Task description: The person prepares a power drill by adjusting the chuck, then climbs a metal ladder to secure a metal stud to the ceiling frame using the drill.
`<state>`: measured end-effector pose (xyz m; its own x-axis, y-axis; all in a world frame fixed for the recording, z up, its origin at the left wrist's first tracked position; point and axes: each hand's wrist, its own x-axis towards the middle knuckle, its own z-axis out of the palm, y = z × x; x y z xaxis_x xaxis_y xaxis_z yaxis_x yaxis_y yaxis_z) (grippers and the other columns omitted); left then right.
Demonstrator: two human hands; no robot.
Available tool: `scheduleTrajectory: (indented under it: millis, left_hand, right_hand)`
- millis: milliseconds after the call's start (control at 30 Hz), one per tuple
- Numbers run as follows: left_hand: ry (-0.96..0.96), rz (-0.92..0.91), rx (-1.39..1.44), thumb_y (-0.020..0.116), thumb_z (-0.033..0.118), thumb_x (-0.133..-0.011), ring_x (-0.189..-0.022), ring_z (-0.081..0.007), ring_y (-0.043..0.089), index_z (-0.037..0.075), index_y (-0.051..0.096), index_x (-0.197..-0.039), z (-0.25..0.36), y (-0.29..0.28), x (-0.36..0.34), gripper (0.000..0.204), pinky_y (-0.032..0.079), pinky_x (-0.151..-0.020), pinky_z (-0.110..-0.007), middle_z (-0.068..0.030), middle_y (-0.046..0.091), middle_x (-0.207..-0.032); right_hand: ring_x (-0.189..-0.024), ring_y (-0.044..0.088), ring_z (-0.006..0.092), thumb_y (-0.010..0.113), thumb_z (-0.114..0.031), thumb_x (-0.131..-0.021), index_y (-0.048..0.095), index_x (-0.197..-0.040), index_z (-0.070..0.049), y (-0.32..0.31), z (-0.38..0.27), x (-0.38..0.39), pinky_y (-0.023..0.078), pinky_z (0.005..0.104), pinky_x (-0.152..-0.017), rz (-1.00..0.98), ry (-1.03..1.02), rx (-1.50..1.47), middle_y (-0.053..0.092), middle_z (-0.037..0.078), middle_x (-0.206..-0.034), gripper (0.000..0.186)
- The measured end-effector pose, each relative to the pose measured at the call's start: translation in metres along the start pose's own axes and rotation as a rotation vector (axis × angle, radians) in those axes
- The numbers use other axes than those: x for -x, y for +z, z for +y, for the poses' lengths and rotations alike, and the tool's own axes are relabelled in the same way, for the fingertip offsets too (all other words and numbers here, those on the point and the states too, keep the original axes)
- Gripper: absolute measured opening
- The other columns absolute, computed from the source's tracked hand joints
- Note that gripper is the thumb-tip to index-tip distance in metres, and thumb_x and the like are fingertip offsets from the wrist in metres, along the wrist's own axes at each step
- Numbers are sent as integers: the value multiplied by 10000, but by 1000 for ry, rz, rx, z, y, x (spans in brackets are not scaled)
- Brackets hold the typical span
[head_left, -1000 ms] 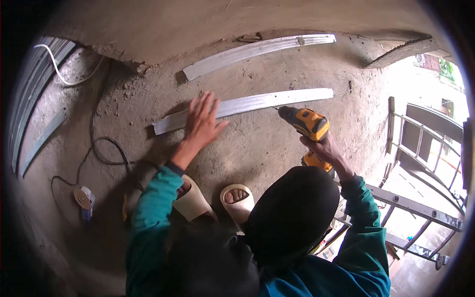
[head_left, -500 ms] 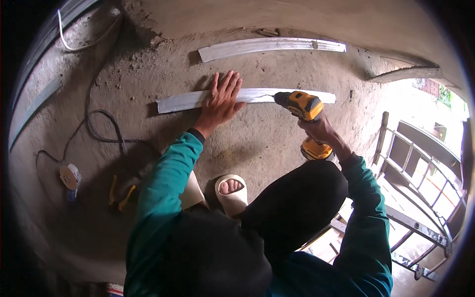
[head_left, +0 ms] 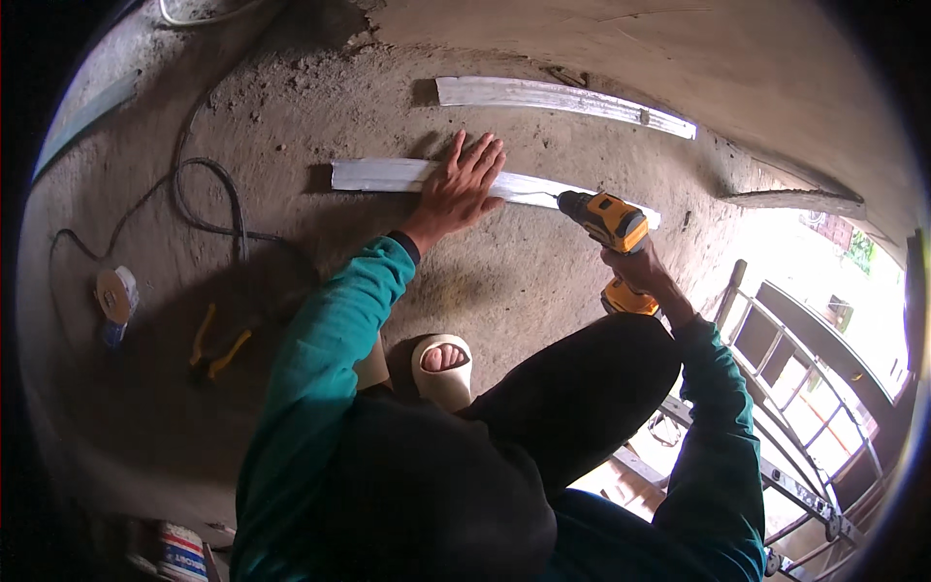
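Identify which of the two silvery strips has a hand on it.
The lower strip in the head view: the left hand lies spread across it. The upper strip has no hand touching it.

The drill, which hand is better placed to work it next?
Probably the right hand; it grips the drill, bit at the nearer metal strip, while the left hand lies across that strip.

The left grip (head_left: pixel 464 186) hides part of the lower metal strip (head_left: pixel 373 176); whether the bit (head_left: pixel 551 196) of the cordless drill (head_left: pixel 613 221) touches it is too small to tell. The left sleeve (head_left: pixel 330 325) covers part of one slide sandal (head_left: pixel 372 369). The upper edge crops the white cable (head_left: pixel 189 22).
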<state>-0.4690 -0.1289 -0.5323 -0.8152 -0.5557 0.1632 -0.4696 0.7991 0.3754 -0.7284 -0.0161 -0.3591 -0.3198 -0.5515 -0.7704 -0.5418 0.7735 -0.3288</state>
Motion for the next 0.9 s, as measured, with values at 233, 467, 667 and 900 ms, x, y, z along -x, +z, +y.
scheduleTrajectory:
  millis: [233,467,667,900]
  left_hand:
    - [-5,34,28,398,502,-899,-1382,-280,237,0,419,-1336,-1,2,1,666,87,-1136,-531,-138,344,-1448]
    - [-14,29,9,414,508,-886,-1381,-283,237,-8,432,-1321,0,5,0,675,94,-1136,-531,-134,356,-1439]
    - [-28,46,-15,340,561,-883,-1384,-298,217,-13,470,-1281,-1,9,2,710,82,-1141,-538,-135,351,-1432]
    - [-22,49,-29,351,576,-880,-1384,-283,218,36,530,-1231,1,8,3,668,80,-1143,-531,-108,355,-1435]
  right_hand:
    - [-566,545,105,665,-102,-720,521,-991,-24,-2,3,-3,471,277,-494,10,-28,32,557,20,-701,317]
    - [-493,515,76,660,-68,-758,546,-949,-40,-4,6,-2,434,242,-436,17,-57,-26,542,-6,-676,224]
    - [-630,555,103,681,-98,-725,515,-1046,-19,-5,4,-4,484,272,-528,-38,-29,3,564,19,-770,370]
    - [-758,583,139,699,-104,-701,515,-1089,-10,-10,6,-7,503,305,-648,-2,-165,159,598,56,-879,440]
